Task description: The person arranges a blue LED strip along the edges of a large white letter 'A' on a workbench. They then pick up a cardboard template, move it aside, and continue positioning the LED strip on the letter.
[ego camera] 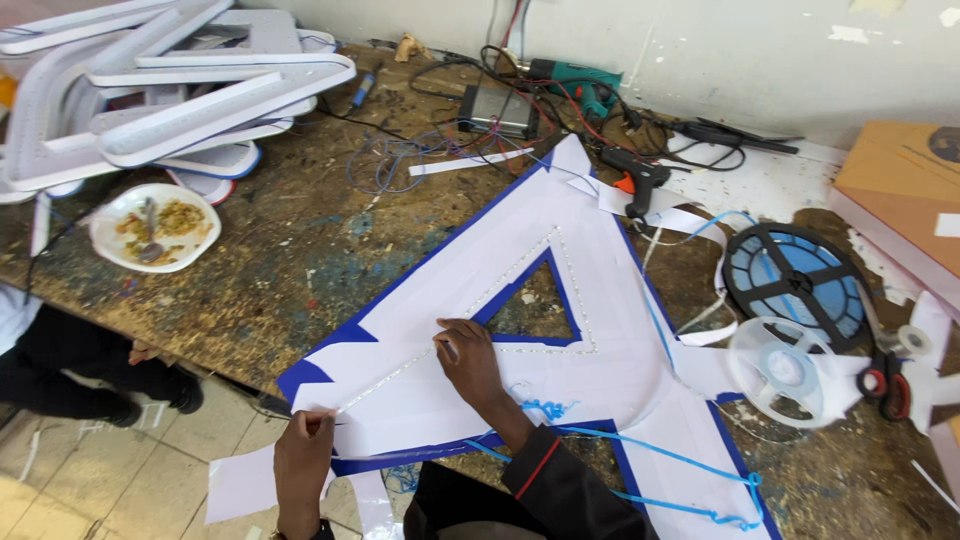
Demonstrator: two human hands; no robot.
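- Large white triangular letter panel (500, 330) with blue edging, flat on the scarred workbench (300, 260), overhanging the near edge.
- Thin dotted light strip (520, 275) already laid around the inner triangular cut-out: up the left side, down the right, along the bottom.
- Further run of strip from under the right hand down-left toward the left hand, apparently not yet pressed flat; hard to tell at this size.
- Right hand (470, 360) resting on the panel, fingertips pinched on the strip at its upper-left end.
- Left hand (303, 455) at the panel's lower-left edge, thumb and forefinger nipped on the strip's free end.
- Blue backing ribbon (640, 455) peeled and trailing over the panel's lower right.
- Black reel (795, 280) and clear reel (785, 365) just right of the panel; glue gun (635, 175) near its apex.
- Plate of food (155, 228) and stacked white letter shells (170, 90) well apart, far left.
- By appearance, inner outline done, lower-left stretch left.
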